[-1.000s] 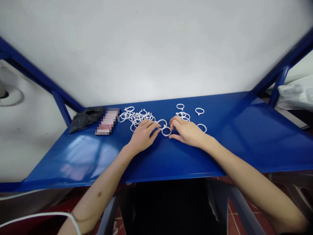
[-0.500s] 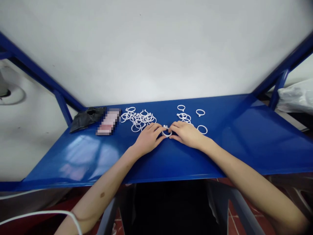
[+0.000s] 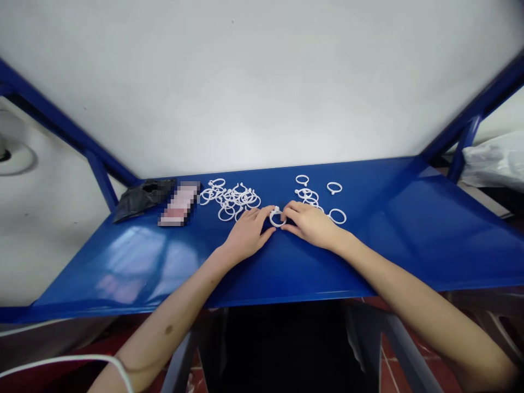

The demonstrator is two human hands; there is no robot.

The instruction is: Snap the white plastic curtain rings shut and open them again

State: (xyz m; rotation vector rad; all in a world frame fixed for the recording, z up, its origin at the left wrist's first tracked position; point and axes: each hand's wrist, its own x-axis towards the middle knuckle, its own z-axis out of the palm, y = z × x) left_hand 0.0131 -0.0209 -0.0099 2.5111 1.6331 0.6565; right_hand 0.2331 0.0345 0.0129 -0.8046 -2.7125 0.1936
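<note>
A white plastic ring with a small knob at its top is between my two hands, low over the blue table. My left hand has its index finger and thumb at the ring's left side. On the right side, my right hand grips it, one fingertip bent into the hoop. The knobbed ends look joined at the top. Beyond my left hand lies a tangled pile of white rings, several showing two separate knobbed ends. Past my right hand are a few more rings, and a single ring lies beside it.
A phone-like slab, blurred out, lies left of the pile next to a black plastic bag. The blue table meets a white wall behind. Blue frame bars slope at both sides. A white cable crosses the lower left.
The ring's two knobbed ends, seen side by side before, now look together as one. My fingers have loosened a little around the ring. The loose rings have stayed in place.
</note>
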